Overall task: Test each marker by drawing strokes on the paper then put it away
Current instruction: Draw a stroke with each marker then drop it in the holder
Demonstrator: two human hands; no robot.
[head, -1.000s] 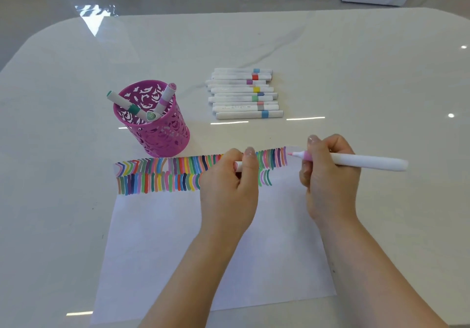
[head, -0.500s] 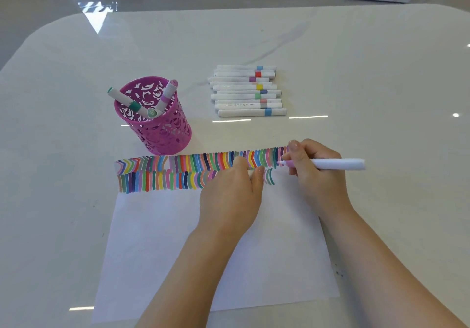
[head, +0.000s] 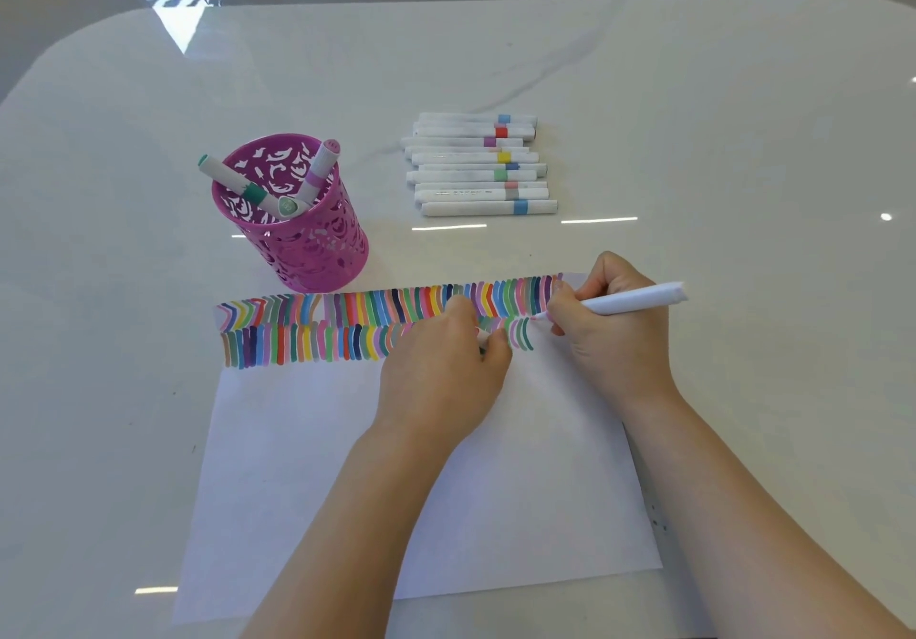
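- The right hand (head: 609,336) grips the white marker (head: 634,299), whose long axis runs left-right with the pink tip pointing left onto the paper (head: 297,465).
- The left hand (head: 441,376) curls its fingers round a small cap (head: 481,336).
- Print on the spare markers (head: 476,165) is unreadable.

The right hand (head: 614,336) grips a white marker (head: 639,297), its pink tip on the paper (head: 307,465) near the far right corner, beside the last green strokes. The left hand (head: 441,376) rests on the paper, pinching a small cap (head: 480,336). A pink cup (head: 317,252) with three markers stands just past the paper's far edge.
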